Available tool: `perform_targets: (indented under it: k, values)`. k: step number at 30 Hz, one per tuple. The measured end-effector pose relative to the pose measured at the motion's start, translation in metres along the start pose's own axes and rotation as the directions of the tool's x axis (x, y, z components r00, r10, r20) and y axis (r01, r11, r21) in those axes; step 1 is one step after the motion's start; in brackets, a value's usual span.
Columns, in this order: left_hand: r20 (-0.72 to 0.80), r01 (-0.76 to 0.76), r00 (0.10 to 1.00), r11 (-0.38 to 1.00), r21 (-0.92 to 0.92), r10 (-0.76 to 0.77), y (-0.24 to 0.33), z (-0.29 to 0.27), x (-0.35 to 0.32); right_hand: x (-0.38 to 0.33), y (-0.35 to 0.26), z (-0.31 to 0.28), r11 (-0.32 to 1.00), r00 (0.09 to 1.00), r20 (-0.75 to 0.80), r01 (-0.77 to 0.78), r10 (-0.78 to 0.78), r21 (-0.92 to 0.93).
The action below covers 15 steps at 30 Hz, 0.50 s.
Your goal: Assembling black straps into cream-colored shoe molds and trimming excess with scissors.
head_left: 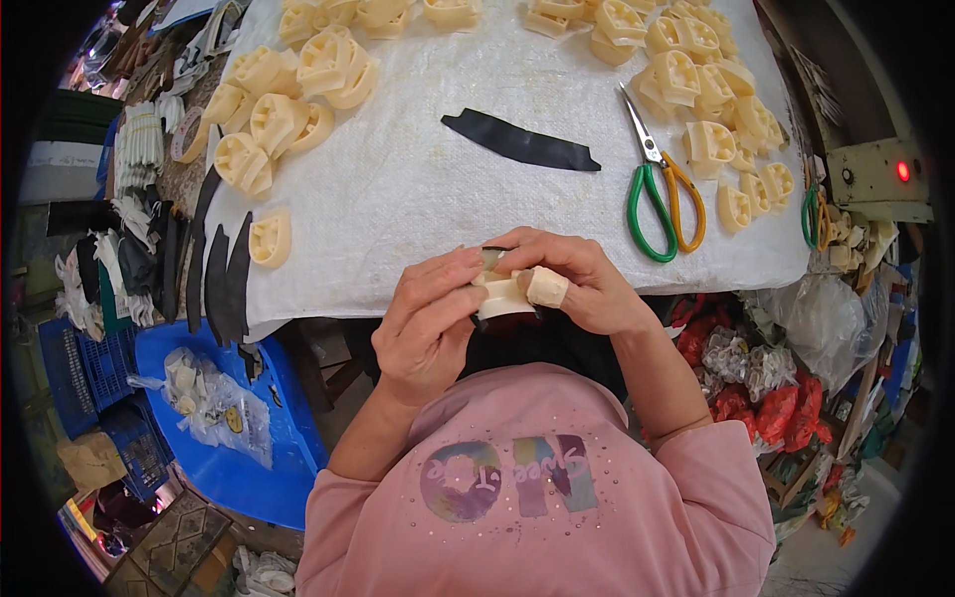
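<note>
A hollow cream plastic piece [505, 299], shaped like a shoe heel, is held just off the table's near edge. My left hand [426, 316] closes on its left side with bent fingers. From the right, my right hand [589, 283] pinches it, and one of its fingers wears a beige wrap [546, 288]. Dark material shows along the piece's upper and lower edges, mostly hidden by my fingers. Beyond my hands, a curved black strip [522, 142] lies on the white sheet. Scissors [654, 179] with one green and one orange handle rest to the right, blades slightly apart.
Similar cream pieces are heaped at the table's far left [274, 124] and far right [696, 75]. More black strips [227, 274] hang over the left edge of the white woven sheet [418, 219]. A blue chair [214, 483] holding a plastic bag stands below left; red bags [791, 413] lie below right.
</note>
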State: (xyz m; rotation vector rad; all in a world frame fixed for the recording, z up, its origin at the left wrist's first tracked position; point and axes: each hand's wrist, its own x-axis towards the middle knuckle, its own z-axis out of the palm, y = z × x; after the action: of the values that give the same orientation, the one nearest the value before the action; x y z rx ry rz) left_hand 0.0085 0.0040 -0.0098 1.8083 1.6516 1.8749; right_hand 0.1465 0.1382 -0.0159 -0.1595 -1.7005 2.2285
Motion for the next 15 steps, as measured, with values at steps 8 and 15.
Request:
perform_targets:
  k: [8,15]
  values:
    - [-0.061,0.151,0.986,0.986,-0.075,-0.156,0.001,-0.007,-0.002,0.008,-0.005,0.010,0.999,1.000,0.000,0.001,-0.001,0.037]
    - [-0.122,0.157,0.986,0.897,0.413,-0.116,0.009,-0.068,-0.019,0.030,-0.012,-0.008,0.819,0.985,-0.079,0.082,-0.153,-0.567]
